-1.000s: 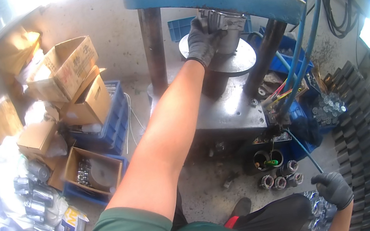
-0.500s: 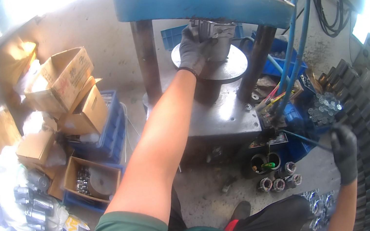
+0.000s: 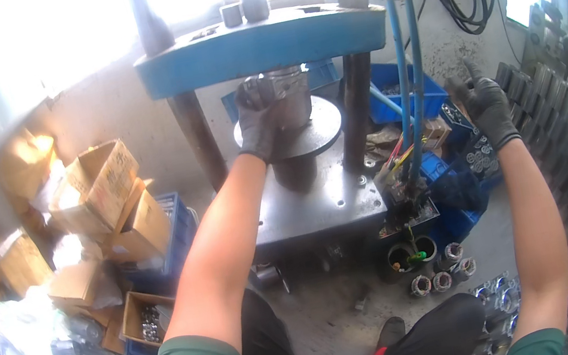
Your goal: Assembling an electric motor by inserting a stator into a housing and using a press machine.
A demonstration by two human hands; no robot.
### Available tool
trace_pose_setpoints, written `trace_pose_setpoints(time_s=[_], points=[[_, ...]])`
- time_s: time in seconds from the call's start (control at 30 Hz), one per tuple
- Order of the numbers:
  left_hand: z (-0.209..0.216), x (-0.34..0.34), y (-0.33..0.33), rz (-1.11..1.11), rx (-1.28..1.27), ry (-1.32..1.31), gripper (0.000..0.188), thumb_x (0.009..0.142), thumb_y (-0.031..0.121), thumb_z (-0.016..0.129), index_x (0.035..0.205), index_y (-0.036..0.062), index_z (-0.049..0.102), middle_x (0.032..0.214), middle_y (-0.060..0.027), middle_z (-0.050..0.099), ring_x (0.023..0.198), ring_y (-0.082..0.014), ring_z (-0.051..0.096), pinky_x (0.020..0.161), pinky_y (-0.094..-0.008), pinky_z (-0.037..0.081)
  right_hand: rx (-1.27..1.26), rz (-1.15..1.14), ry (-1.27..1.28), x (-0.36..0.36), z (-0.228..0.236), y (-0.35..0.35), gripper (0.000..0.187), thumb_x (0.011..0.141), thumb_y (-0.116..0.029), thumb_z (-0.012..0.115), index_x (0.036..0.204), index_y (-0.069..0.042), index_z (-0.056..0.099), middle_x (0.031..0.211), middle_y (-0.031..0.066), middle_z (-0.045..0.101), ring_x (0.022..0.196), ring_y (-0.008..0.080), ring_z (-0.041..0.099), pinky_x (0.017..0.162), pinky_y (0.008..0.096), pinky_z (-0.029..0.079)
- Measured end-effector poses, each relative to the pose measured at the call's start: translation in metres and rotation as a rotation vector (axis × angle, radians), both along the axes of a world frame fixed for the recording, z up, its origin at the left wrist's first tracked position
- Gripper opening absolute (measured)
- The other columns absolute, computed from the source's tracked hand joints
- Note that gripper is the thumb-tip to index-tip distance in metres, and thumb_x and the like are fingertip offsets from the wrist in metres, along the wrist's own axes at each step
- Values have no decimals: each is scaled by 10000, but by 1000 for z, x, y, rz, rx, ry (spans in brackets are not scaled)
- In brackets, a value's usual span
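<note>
My left hand (image 3: 260, 117), in a dark grey glove, is closed against the left side of a grey cylindrical metal housing (image 3: 296, 99). That housing stands on the round steel plate (image 3: 325, 128) of a press, right under its blue crossbeam (image 3: 262, 52). Some of the left fingers are hidden behind the housing. My right hand (image 3: 487, 103), gloved alike, is raised to the right of the press near stacked dark metal parts. Its fingers are partly spread, and nothing shows in them.
Steel posts (image 3: 199, 135) flank the plate, and blue hoses (image 3: 409, 56) hang at its right. Cardboard boxes (image 3: 103, 183) and blue crates are piled left. Ring-shaped parts (image 3: 441, 281) stand on the floor near two cups. Stacked metal parts (image 3: 553, 107) line the right side.
My right hand has left the thin rod at the lower right and risen up beside the press. My left hand stays on the housing while the view has shifted.
</note>
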State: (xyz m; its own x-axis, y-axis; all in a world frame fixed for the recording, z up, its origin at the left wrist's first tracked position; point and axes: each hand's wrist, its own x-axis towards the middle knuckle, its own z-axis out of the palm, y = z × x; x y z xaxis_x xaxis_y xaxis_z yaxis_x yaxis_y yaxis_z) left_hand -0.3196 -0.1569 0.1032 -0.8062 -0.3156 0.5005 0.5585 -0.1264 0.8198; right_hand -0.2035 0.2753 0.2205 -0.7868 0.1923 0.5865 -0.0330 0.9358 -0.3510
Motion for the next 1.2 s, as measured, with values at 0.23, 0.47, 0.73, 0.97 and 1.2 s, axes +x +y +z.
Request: trace_pose_setpoints(time_s=[0.23,0.47,0.73,0.97,1.2], points=[[61,25,0,383,-762,-104,855,846,158,803,1577,173,359,1417,-188,490,1248,-323,588,1022,-393,556,59,-119,-67,6,2,7,577,947,-421,669,1374,-33,644,1177,228,739,1135,375,706,1002,460,541],[121,47,8,120,-1026,-246,552,880,245,811,1344,57,580,1315,-165,644,1203,-227,632,1023,-362,528,86,-125,-42,4,-8,12,410,929,-382,672,1182,-69,748,1119,198,759,1082,381,720,979,462,550],[118,40,4,144,-1121,-132,527,926,180,755,1435,178,618,1324,-71,702,1152,-209,692,1003,-344,536,71,-111,-130,9,3,4,459,941,-401,665,1214,-37,726,1163,224,740,1126,379,708,1010,472,543],[135,59,21,137,-1100,-274,456,913,322,764,1232,19,643,1208,-107,721,1090,-189,688,968,-337,529,74,-118,-135,9,-1,9,448,921,-412,669,1162,-43,752,1138,227,743,1098,375,716,997,466,547],[138,57,29,37,-925,-327,493,918,482,737,1054,8,723,1045,-144,739,1000,-196,701,940,-342,535,57,-178,-127,12,-2,9,394,918,-406,696,1138,-87,766,1104,196,757,1077,380,718,964,468,557]])
